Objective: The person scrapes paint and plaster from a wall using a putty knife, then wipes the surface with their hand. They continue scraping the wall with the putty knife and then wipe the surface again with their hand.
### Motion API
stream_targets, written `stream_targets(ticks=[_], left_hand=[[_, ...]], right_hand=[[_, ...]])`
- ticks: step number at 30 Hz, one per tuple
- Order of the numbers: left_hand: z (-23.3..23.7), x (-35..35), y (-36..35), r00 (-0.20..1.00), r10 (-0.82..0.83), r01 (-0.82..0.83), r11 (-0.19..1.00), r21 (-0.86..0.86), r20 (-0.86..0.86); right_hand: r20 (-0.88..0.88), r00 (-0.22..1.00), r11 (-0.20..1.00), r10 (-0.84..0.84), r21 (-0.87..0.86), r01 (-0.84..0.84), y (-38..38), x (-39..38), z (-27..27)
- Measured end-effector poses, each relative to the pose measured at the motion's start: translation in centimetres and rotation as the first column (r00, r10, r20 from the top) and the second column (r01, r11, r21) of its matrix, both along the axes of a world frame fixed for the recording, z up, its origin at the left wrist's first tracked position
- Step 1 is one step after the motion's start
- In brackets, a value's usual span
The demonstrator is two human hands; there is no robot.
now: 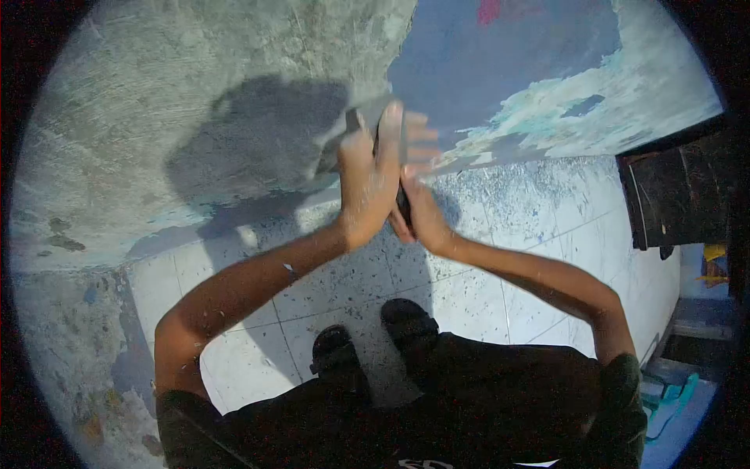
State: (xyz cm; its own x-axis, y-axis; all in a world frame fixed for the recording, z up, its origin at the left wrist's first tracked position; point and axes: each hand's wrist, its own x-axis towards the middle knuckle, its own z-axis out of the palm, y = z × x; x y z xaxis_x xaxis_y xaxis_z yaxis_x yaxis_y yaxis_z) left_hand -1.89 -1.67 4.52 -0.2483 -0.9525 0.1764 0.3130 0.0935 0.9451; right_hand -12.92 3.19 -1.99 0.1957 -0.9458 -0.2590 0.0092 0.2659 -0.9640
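Observation:
A paint scraper, its dark handle partly showing, is held against the wall in front of me. My right hand wraps around the lower end of the handle. Higher up, my left hand grips the tool near its blade, with its blurred fingers stretching to the right. Motion smear and the hands hide most of the blade. To the left of the hands the wall is bare, rough grey; a patch of blue-grey paint with ragged edges is on the right.
Paint flakes are scattered over the white tiled floor, thickest along the wall's foot. My dark shoes stand below the hands. A dark piece of furniture is at the right, with a teal object lower down. Another wall borders the left.

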Motion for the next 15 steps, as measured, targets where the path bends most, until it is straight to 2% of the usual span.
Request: stream_targets(ticks=[2, 3, 4, 7, 8, 11, 12, 15], left_hand=[[-1.0, 0.4, 0.3, 1.000, -0.004, 0.003, 0.997, 0.077, 0.015], [-0.5, 0.2, 0.2, 1.000, 0.013, -0.013, 0.999, 0.041, 0.006], [0.0, 0.1, 0.0, 1.000, 0.030, -0.030, 1.000, 0.010, -0.001], [0.1, 0.5, -0.1, 0.999, 0.034, -0.033, 0.999, -0.027, 0.030], [0.3, 0.6, -0.2, 0.999, 0.026, -0.024, 0.999, -0.041, 0.046], [-0.5, 0.4, 0.3, 0.999, 0.005, -0.009, 0.998, 0.069, 0.053], [-0.4, 0.3, 0.2, 0.999, 0.024, -0.026, 0.999, 0.043, 0.047], [-0.9, 0.4, 0.6, 0.998, 0.037, -0.039, 0.999, 0.030, 0.053]], right_hand=[[-0.078, 0.997, 0.999, 0.013, 0.046, -0.009, 0.0, -0.3, 0.8], [-0.115, 0.993, 0.997, 0.011, 0.080, -0.002, 0.3, -0.6, 1.0], [-0.097, 0.995, 1.000, 0.022, 0.023, -0.020, -0.4, -1.0, 1.1], [-0.072, 0.997, 0.994, 0.032, 0.109, -0.024, -0.6, -1.2, 1.8], [-0.047, 0.999, 0.998, 0.015, 0.063, -0.012, -0.2, -0.7, 1.5], [0.012, 1.000, 0.994, 0.017, 0.105, -0.018, 0.9, 0.0, 0.5], [0.031, 0.999, 0.987, 0.016, 0.158, -0.020, 0.5, -0.3, 1.0], [0.003, 0.999, 0.984, 0.039, 0.176, -0.039, 0.4, -1.0, 0.8]])
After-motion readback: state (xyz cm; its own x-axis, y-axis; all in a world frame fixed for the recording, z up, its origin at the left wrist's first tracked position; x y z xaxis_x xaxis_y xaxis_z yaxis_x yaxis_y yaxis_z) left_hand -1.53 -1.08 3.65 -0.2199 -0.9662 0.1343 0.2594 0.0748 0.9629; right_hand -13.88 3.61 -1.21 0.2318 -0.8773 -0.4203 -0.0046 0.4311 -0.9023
